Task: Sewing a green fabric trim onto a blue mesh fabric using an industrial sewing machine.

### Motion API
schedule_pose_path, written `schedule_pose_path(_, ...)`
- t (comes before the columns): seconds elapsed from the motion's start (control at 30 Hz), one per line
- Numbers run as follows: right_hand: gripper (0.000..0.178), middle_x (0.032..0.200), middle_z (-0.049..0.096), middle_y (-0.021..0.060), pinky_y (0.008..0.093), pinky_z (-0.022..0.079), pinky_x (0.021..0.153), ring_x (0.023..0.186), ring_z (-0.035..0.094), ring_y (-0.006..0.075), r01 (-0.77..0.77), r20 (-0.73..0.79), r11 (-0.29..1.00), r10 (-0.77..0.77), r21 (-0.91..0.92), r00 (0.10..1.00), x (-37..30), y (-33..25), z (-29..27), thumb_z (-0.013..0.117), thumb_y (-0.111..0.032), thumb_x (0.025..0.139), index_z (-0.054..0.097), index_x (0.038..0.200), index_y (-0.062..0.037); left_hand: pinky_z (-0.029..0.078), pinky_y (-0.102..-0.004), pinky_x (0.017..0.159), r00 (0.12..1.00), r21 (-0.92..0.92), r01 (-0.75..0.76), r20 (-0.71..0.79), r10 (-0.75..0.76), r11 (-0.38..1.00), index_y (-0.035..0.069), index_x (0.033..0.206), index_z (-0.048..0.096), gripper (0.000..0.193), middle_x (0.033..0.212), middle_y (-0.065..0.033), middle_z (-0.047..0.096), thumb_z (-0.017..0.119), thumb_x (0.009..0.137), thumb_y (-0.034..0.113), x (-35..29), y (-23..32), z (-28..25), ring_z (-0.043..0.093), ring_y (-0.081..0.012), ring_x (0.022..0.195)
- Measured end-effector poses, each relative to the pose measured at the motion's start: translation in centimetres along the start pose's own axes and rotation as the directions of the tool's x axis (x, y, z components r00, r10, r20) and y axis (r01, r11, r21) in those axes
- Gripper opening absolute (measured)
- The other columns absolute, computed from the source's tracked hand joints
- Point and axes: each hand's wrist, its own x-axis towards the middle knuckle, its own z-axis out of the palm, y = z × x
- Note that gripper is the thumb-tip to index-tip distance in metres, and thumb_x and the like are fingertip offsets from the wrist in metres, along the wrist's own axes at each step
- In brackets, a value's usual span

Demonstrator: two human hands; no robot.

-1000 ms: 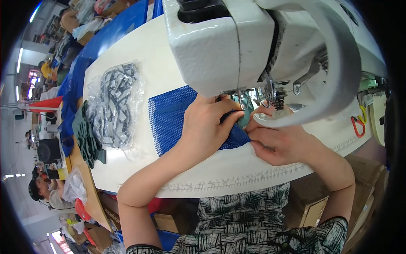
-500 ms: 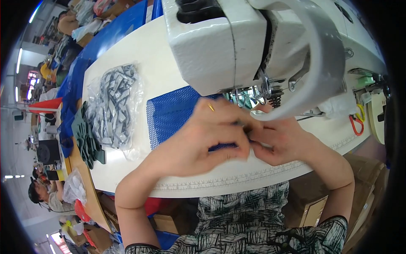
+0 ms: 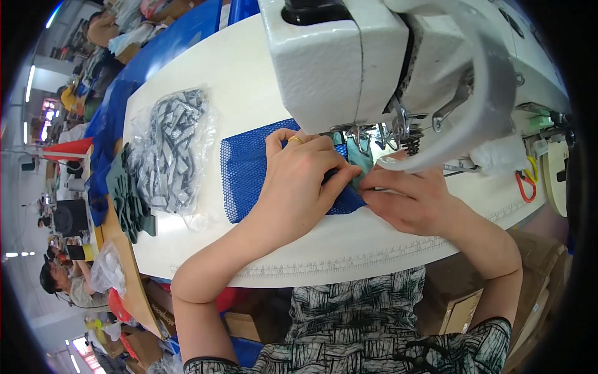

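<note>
On the white table a piece of blue mesh fabric point(image 3: 244, 181) lies partly under the head of a white sewing machine point(image 3: 324, 78). My left hand point(image 3: 299, 181), with a ring on one finger, rests over the mesh, its thumb and forefinger pinched together on the fabric. Close by, my right hand point(image 3: 408, 199) has its fingers closed at the mesh's right edge, where a light green piece of cloth point(image 3: 359, 154) shows below the needle area. The fingertips of both hands nearly meet there. Part of the mesh is hidden beneath my left hand.
Left of the mesh lies a clear plastic bag of grey strips point(image 3: 171, 149), beside dark green cloth pieces point(image 3: 129, 196). Red-and-yellow-handled scissors point(image 3: 527, 184) sit at the right. A printed ruler strip point(image 3: 324, 260) runs along the table's front edge. Another person point(image 3: 71, 283) sits farther left.
My left hand has settled lower onto the mesh, its fingers now pinching. The hands have parted slightly, and the light green cloth now shows between them. The whole view has shifted slightly.
</note>
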Motion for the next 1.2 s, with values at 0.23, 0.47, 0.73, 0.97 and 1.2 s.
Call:
schedule_pose_path(0.23, 0.02, 0.099, 0.073, 0.0011, 0.0311, 0.053, 0.061, 0.082, 0.065, 0.018, 0.111, -0.068, 0.985, -0.121, -0.128, 0.99, -0.5, -0.2, 0.4, 0.084, -0.008, 0.068, 0.079, 0.087, -0.0066, 0.032, -0.0457, 0.105, 0.986, -0.134, 0.149, 0.094, -0.137, 0.98, 0.0, 0.109, 0.074, 0.025, 0.08, -0.0048, 0.074, 0.08, 0.089, 0.014, 0.7, 0.6, -0.1, 0.065, -0.0205, 0.081)
schedule_pose_path(0.47, 0.025, 0.1, 0.071, 0.0023, 0.0335, 0.052, 0.067, 0.084, 0.063, 0.0224, 0.06, -0.081, 0.995, -0.066, -0.079, 0.994, -0.4, -0.5, 0.3, 0.08, -0.005, 0.066, 0.076, 0.09, -0.0072, 0.03, -0.0472, 0.111, 0.934, -0.343, 0.351, 0.199, -0.298, 0.871, 0.002, 0.116, 0.064, 0.032, 0.076, -0.0011, 0.074, 0.076, 0.089, 0.011, 0.2, 0.7, 1.2, 0.066, -0.0188, 0.085)
schedule_pose_path(0.73, 0.025, 0.104, 0.069, 0.0071, 0.0432, 0.052, 0.074, 0.093, 0.06, 0.0326, -0.2, 0.069, 0.979, 0.197, 0.036, 0.978, -0.7, 0.1, -0.5, 0.07, 0.0, 0.064, 0.072, 0.087, -0.008, 0.03, -0.0429, 0.105, 0.903, -0.44, 0.428, 0.231, -0.361, 0.789, 0.007, 0.11, 0.064, 0.024, 0.082, 0.0012, 0.074, 0.072, 0.088, 0.007, -0.7, 1.7, 1.3, 0.063, -0.0161, 0.09)
schedule_pose_path(0.97, 0.023, 0.121, 0.066, 0.014, 0.0503, 0.048, 0.094, 0.121, 0.058, 0.0352, -0.317, 0.084, 0.927, 0.339, -0.2, 0.937, -0.2, -0.1, -0.6, 0.071, -0.003, 0.072, 0.071, 0.095, -0.0044, 0.049, -0.032, 0.091, 0.907, -0.32, 0.381, 0.31, -0.284, 0.867, 0.003, 0.104, 0.068, 0.017, 0.084, -0.0032, 0.073, 0.073, 0.088, -0.001, -0.9, 1.7, 0.2, 0.071, -0.0125, 0.088)
schedule_pose_path(1.2, 0.034, 0.118, 0.065, 0.0143, 0.0512, 0.047, 0.097, 0.122, 0.057, 0.0345, -0.238, 0.087, 0.921, 0.277, -0.309, 0.957, 0.0, -0.2, -0.5, 0.072, -0.006, 0.075, 0.073, 0.109, -0.005, 0.038, -0.04, 0.094, 0.969, -0.251, 0.178, 0.215, -0.125, 0.952, 0.006, 0.106, 0.068, 0.015, 0.089, -0.0024, 0.069, 0.069, 0.092, 0.001, -1.4, 2.1, 0.9, 0.059, -0.0219, 0.091)
